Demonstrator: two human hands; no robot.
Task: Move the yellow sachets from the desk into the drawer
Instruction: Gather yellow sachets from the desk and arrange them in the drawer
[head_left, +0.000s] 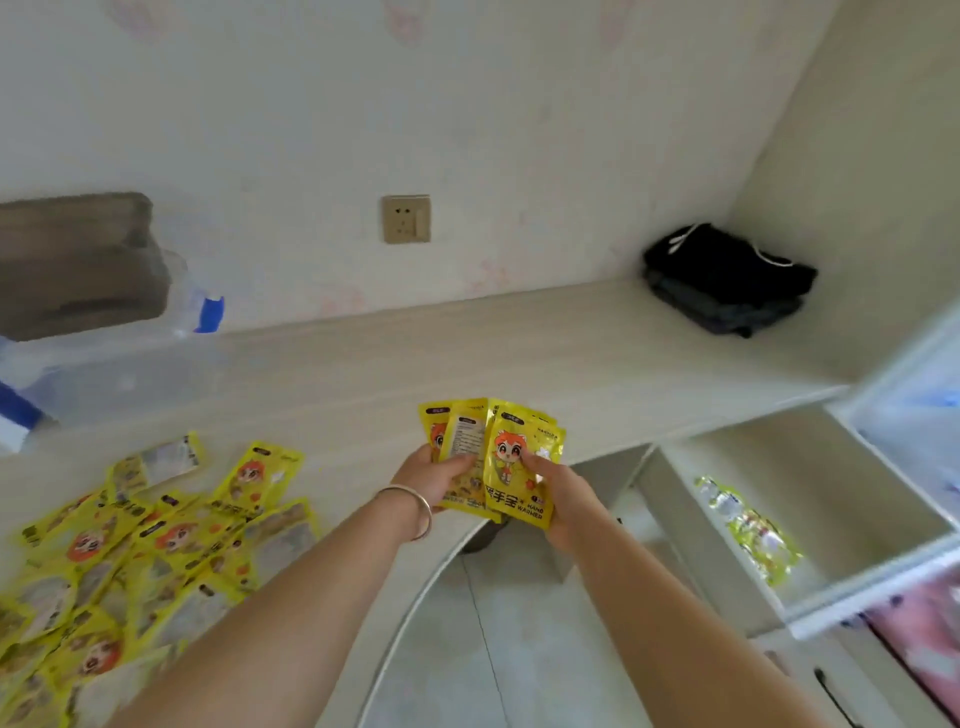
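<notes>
Both hands hold a fanned bunch of yellow sachets (511, 441) over the desk's front edge. My left hand (434, 480), with a bangle on the wrist, grips the bunch from the left; my right hand (563, 493) grips it from the right. Many more yellow sachets (150, 545) lie spread on the desk (467, 353) at the lower left. The open drawer (810, 467) is at the right, with several sachets (748, 530) lying inside it.
A clear plastic box with blue clips (130, 358) stands at the back left of the desk. Folded dark clothes (727, 280) sit in the far right corner. A wall socket (407, 219) is on the wall. A dark-handled lower drawer front (831, 686) is below.
</notes>
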